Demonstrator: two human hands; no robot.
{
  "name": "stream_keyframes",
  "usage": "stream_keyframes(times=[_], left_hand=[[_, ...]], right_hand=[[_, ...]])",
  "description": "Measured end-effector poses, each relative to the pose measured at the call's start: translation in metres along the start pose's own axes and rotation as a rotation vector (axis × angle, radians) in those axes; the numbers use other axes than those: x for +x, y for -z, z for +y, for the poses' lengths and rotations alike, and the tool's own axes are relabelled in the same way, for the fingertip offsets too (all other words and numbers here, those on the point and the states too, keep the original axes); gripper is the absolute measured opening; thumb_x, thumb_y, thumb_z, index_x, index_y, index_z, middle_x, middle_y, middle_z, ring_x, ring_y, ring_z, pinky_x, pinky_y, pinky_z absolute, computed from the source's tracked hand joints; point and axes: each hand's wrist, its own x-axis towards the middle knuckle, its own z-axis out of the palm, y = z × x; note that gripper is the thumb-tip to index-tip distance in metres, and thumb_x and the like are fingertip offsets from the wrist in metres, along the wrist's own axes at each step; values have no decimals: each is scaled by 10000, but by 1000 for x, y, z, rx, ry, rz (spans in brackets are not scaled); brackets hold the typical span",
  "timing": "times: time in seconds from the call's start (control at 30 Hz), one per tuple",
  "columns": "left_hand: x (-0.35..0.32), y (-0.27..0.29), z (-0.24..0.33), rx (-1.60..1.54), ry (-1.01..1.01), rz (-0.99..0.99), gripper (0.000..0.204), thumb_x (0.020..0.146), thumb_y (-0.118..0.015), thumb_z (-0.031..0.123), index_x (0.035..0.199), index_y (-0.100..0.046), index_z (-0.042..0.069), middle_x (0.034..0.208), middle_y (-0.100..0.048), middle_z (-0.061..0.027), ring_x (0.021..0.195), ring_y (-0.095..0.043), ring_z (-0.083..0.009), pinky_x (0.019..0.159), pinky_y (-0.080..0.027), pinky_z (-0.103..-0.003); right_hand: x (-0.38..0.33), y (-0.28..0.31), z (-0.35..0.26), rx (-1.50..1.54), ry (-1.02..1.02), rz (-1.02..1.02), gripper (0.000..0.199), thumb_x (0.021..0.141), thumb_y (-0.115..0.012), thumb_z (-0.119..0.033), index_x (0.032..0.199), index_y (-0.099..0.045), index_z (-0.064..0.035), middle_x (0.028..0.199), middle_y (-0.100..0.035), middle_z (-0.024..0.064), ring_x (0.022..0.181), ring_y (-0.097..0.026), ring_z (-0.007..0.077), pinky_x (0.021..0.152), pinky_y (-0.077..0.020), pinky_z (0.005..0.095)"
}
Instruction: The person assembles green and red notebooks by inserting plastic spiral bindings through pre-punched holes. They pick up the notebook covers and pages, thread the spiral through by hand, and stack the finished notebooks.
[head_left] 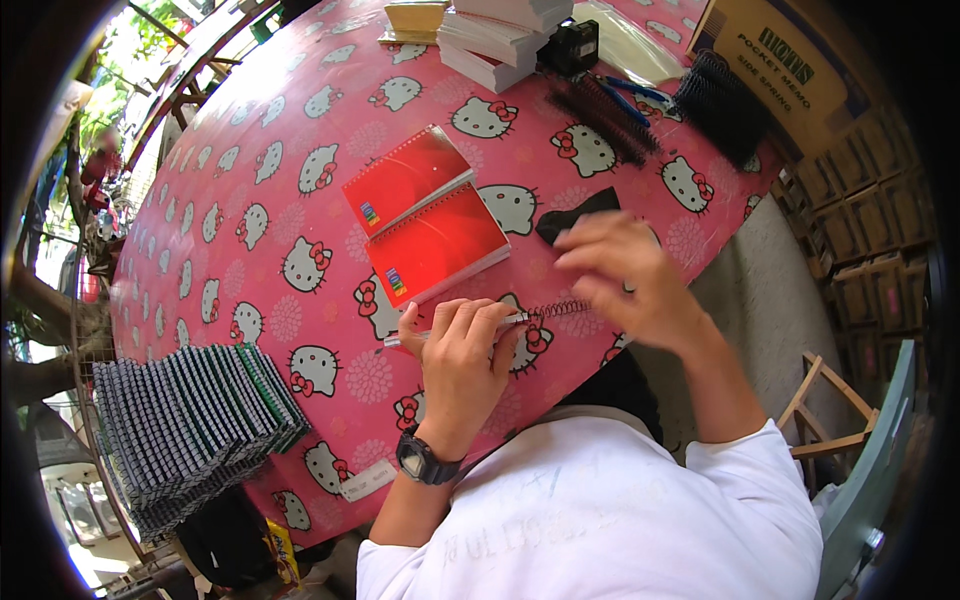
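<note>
My left hand (460, 345), with a black watch on its wrist, is closed over a small notepad (393, 341) held edge-on at the near part of the table. From the notepad's right end a dark spiral wire coil (560, 309) sticks out, only partly inside the pad's edge. By the coil's free end is my right hand (635, 280), slightly blurred, its fingers apart. Just beyond the left hand lie two red spiral notebooks (440, 245), side by side. A black cloth (575, 215) rests close to my right fingertips.
The pink patterned tablecloth (370, 375) covers the table. Stacked spiral notebooks (195, 425) stand at the left edge. Far back are white paper stacks (490, 55), blue-handled pliers (622, 98) and bundles of black coils (720, 105). A cardboard box (780, 70) is at right.
</note>
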Motion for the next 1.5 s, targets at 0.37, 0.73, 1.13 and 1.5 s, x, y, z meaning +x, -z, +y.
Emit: stream_keyframes(times=[0.37,0.73,1.13,1.5], left_hand=[[-2,-8,8,-45,24,31,220,741,-761,183,929,-649,162,814,-648,45,798,-590,-152,953,-252,-409],[-9,-10,9,-74,-46,15,235,790,-717,199,998,-618,152,976,-640,10,884,-582,-174,923,-256,-411],[-10,-11,9,-113,12,93,253,758,-746,169,985,-638,147,843,-640,22,775,-582,-155,933,-270,-379],[-13,-9,9,-55,-27,15,159,803,-706,208,938,-638,162,846,-639,29,818,-580,-158,960,-246,-415]], right_hand=[[-9,-21,-5,-12,-129,-305,317,806,-725,-215,1007,-596,-8,851,-612,125,726,-616,247,670,-496,343],[-4,-5,5,57,-339,111,476,773,-756,-356,1075,-589,-30,852,-623,126,747,-625,251,634,-495,343],[-27,-28,-27,243,-237,-37,266,855,-673,-281,915,-629,-26,807,-621,114,704,-614,271,630,-486,359],[-9,-26,32,-404,-405,215,716,741,-684,-593,1167,-518,-42,1087,-563,177,1034,-550,342,857,-465,431]])
